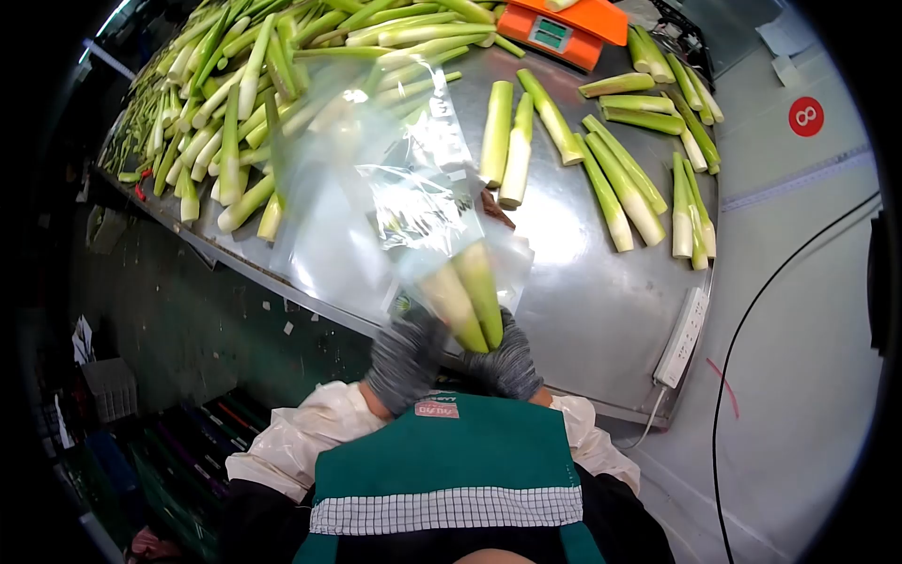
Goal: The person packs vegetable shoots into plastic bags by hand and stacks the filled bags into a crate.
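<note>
Two green-and-white stalks (477,291) point away from my body, their upper parts inside a clear plastic bag (413,202) with bright reflections. My left hand (409,357), in a grey knit glove, is closed at the bag's near left edge, partly blurred. On the right, my right hand (507,362), gloved the same way, is closed round the near ends of the stalks. More clear plastic spreads to the left over the metal table (573,310). Beyond the bag stand-alone stalks (517,150) lie on the metal surface.
A large heap of stalks (235,103) covers the back left. An orange scale (564,33) sits at the back. Small groups of stalks (620,188) lie on the right. A white power strip (681,338) rests at the right edge, its cable hanging down.
</note>
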Demonstrator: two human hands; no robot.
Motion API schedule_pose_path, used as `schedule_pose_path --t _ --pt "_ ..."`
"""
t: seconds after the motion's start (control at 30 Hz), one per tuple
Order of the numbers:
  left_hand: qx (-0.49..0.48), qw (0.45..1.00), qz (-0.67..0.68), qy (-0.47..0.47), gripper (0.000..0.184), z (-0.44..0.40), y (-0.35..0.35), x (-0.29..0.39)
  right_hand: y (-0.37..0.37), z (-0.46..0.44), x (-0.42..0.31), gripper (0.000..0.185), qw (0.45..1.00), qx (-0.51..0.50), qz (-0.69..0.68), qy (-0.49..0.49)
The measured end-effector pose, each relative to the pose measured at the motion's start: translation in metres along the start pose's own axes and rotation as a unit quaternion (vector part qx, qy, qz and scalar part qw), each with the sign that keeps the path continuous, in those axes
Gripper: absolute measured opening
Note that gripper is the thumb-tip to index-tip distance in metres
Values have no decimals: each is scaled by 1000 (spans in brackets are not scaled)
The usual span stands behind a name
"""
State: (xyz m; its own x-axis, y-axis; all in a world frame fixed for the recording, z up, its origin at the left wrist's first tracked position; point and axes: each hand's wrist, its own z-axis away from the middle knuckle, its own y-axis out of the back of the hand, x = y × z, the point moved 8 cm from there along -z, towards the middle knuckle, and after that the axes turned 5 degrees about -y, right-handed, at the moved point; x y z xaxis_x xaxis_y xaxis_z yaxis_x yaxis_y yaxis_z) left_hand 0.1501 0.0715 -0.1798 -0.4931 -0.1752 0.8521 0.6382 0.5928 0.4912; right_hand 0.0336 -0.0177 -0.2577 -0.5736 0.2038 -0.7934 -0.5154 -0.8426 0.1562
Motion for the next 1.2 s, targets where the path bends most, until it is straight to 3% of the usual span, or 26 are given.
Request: schedule_pose_path --t 0.07,0.17,0.2,0.33,0.43,0.47,0.57,0.6,0.63,0.67,0.77,0.8,0.83,0.97,1.03,1.07,1.1,1.13,1.2 --pt "-97 992 -72 -39 9 5 -21 23 13 2 2 74 998 50 -28 23" --pt "-94 993 -74 -17 11 -6 -25 6 35 13 -8 72 991 124 -23 50" --pt "-88 995 -8 -56 16 -16 -28 7 37 15 -12 73 992 114 1 55" --pt "-124 987 42 -96 15 -20 -48 23 46 16 -18 69 990 114 -3 78" --pt "-218 971 86 52 12 -20 -60 17 53 23 -14 71 992 87 -80 49" --pt "-229 969 86 45 12 -24 -60 16 55 30 -15 71 990 98 -86 47" --pt "-333 930 153 -20 10 -30 -81 19 62 59 -29 74 986 139 -46 79" --pt "-279 937 76 -196 8 -32 -80 34 63 66 -31 76 989 118 -67 65" --pt "-209 908 0 -364 7 -24 -79 48 63 72 -32 78 990 96 -87 52" --pt "-298 928 59 -213 5 -21 -94 28 67 79 -30 78 989 105 -89 51" --pt "-278 918 -9 -283 6 -5 -91 39 73 98 -17 80 982 115 -130 70" --pt "-304 919 86 -238 19 0 -94 26 70 100 -2 77 983 114 -130 66" --pt "-306 917 87 -242 19 5 -92 20 69 99 12 74 983 113 -130 62" --pt "-350 915 179 94 9 13 -91 -19 65 84 44 62 969 78 -222 73" --pt "-327 893 245 189 12 16 -90 -27 65 82 66 51 841 147 -518 41" --pt "-318 883 267 219 13 17 -90 -30 65 71 77 53 875 160 -453 63" --pt "-290 787 441 320 13 25 -95 -30 65 64 78 55 901 177 -386 83" --pt "-248 651 592 405 14 31 -100 -26 63 62 71 58 910 176 -358 113" --pt "-254 669 582 387 14 28 -100 -31 62 53 64 62 918 171 -330 143"
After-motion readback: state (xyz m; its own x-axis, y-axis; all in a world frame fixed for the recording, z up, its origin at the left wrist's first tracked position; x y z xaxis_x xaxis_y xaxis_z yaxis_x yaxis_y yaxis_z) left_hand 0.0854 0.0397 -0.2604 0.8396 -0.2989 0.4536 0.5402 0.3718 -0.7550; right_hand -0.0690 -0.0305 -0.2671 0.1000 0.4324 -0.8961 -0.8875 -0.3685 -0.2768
